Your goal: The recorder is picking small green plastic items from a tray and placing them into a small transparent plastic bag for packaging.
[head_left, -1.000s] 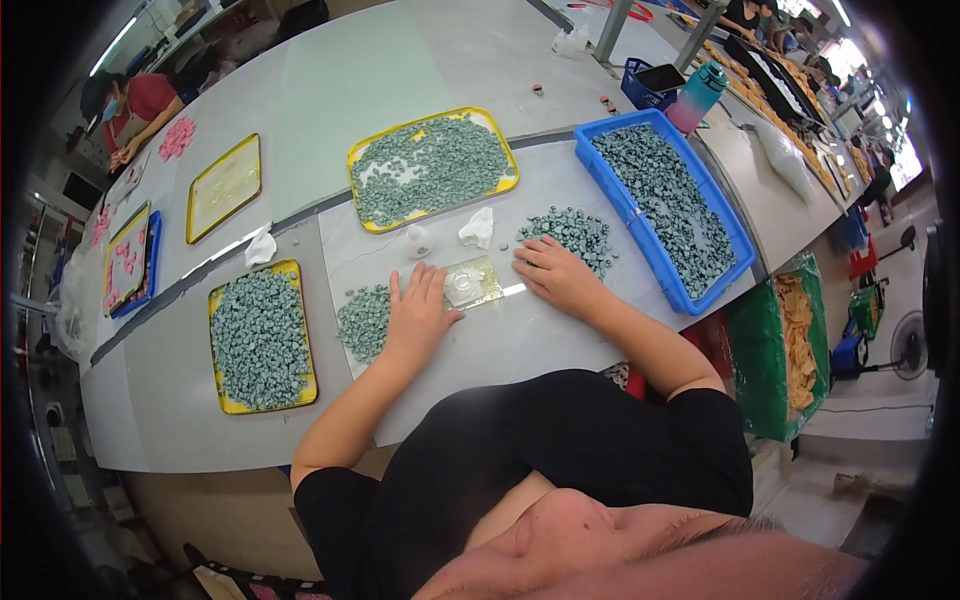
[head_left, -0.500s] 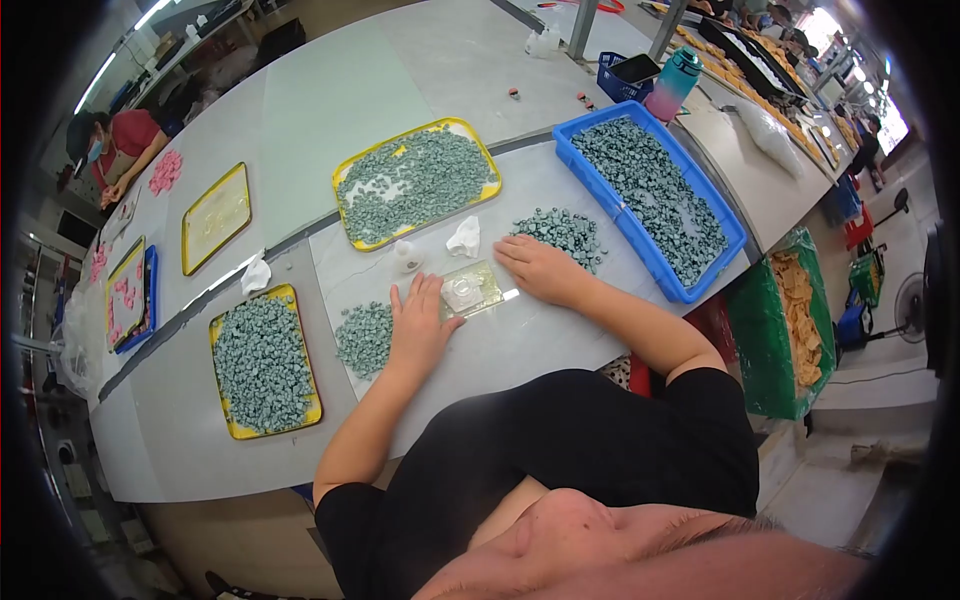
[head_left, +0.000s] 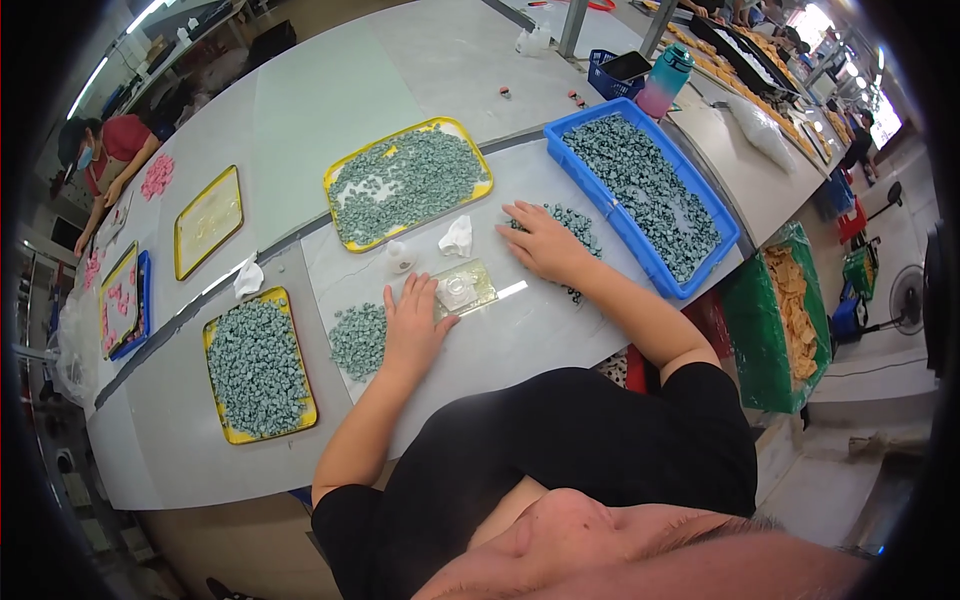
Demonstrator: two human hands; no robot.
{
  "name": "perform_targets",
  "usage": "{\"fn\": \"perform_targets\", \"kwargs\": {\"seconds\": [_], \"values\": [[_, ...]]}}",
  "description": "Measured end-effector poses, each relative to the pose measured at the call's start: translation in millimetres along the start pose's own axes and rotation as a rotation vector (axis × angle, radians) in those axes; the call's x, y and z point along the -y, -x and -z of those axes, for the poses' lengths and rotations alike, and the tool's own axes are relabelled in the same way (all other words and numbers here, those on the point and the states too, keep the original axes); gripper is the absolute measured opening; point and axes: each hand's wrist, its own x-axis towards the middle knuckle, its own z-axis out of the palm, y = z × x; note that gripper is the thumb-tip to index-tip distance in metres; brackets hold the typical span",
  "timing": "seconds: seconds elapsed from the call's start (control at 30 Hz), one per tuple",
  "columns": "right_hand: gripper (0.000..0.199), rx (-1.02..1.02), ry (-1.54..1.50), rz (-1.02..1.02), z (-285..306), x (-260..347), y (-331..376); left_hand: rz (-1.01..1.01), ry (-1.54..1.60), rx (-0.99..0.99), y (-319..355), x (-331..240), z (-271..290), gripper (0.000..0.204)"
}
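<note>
My left hand [head_left: 408, 318] lies with fingers stretched out at the left edge of a flat, clear yellowish plate [head_left: 480, 277]. A round clear dish [head_left: 457, 292] sits on that plate. Just left of the hand is a heap of small dark-green pieces [head_left: 357, 338]. My right hand [head_left: 543, 245] rests over the near left side of a second green heap [head_left: 580, 228], its fingers spread, and part of the heap is hidden under it. Behind the plate stand a small white bottle [head_left: 400, 258] and a crumpled white tissue [head_left: 456, 236].
A blue tray [head_left: 607, 197] of green pieces stands at the right. Yellow-rimmed trays [head_left: 330, 190] [head_left: 207, 345] hold more of them. A bottle [head_left: 663, 82] and a blue basket [head_left: 595, 75] stand at the back right. A co-worker [head_left: 125, 150] sits far left by pink pieces [head_left: 157, 176].
My right hand has moved away from the clear plate onto the right heap, and some green pieces now show below its wrist. My left hand stays beside the plate. The view has shifted slightly.
</note>
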Motion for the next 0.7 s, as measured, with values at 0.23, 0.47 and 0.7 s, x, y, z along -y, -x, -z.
{"fn": "perform_targets", "kwargs": {"seconds": [0.23, 0.47, 0.7], "values": [[0.025, 0.2, -0.019, 0.042, -5.2, 10.7, 3.8, -0.093, -0.157, 0.128, 27.2, 29.1, 52.6, 0.056], [0.021, 0.23, 0.077, 0.101, -3.9, 23.5, 7.3, 0.039, -0.291, -0.013, 44.4, 55.1, 43.5, 0.055], [0.026, 0.151, 0.079, 0.18, -16.7, 29.9, 6.5, 0.053, -0.267, -0.169, 34.3, 67.2, 22.8, 0.032]]}}
